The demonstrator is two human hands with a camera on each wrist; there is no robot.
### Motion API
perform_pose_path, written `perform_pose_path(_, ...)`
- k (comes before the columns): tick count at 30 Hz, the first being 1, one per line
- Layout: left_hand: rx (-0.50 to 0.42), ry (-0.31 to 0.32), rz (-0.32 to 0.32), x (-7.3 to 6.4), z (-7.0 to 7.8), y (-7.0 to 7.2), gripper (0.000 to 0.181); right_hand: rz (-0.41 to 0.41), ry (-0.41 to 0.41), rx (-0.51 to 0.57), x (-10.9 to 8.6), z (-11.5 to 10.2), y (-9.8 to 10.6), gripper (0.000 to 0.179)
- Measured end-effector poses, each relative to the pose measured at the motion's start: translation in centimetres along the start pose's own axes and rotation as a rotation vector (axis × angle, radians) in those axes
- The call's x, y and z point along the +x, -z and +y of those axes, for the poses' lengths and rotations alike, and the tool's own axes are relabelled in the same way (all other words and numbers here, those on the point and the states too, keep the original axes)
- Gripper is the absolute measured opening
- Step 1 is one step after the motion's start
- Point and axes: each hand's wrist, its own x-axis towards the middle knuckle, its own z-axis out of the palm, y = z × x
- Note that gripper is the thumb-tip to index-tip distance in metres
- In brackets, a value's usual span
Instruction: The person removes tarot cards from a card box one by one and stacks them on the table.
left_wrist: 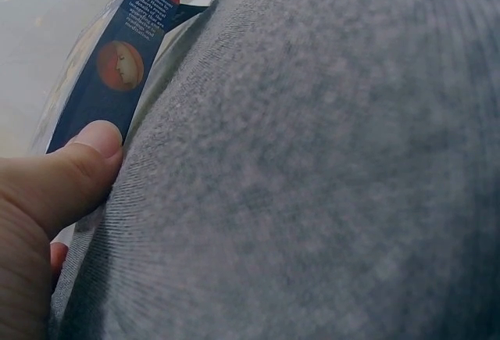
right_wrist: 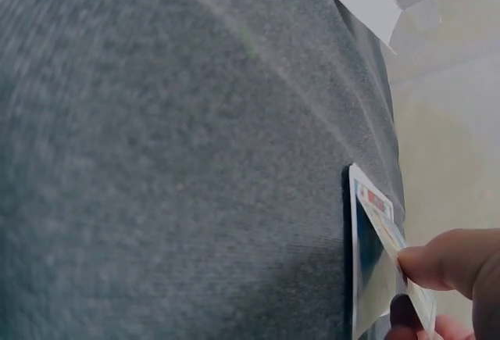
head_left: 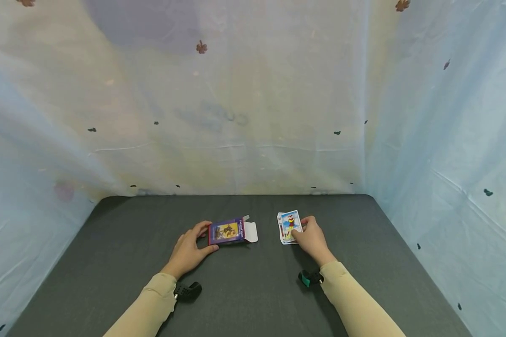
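My left hand (head_left: 188,251) grips the left end of a purple and blue card box (head_left: 228,231), thumb on the near side and fingers on the far side. The box's white end flap (head_left: 250,232) stands open to the right. In the left wrist view my thumb (left_wrist: 86,160) presses the box's dark blue side (left_wrist: 105,82). My right hand (head_left: 314,238) pinches an illustrated card (head_left: 290,223) by its right edge. The right wrist view shows this card (right_wrist: 389,234) tilted up from the small card pile (right_wrist: 356,277) on the table, thumb on top and fingertips beneath.
Dark grey cloth covers the table (head_left: 253,290). Pale plastic sheeting (head_left: 253,117) hangs behind it and along both sides. Black wrist straps (head_left: 188,292) sit at both sleeve cuffs. A gap of table lies between the box and the cards.
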Motion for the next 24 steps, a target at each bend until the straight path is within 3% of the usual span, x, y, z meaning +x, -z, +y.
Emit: perform_pose_path(24,0.006,0.017,-0.006,0.07,-0.29,-0.13,0.077,0.020,-0.006,-0.092,-0.13,0.59,-0.83,0.052)
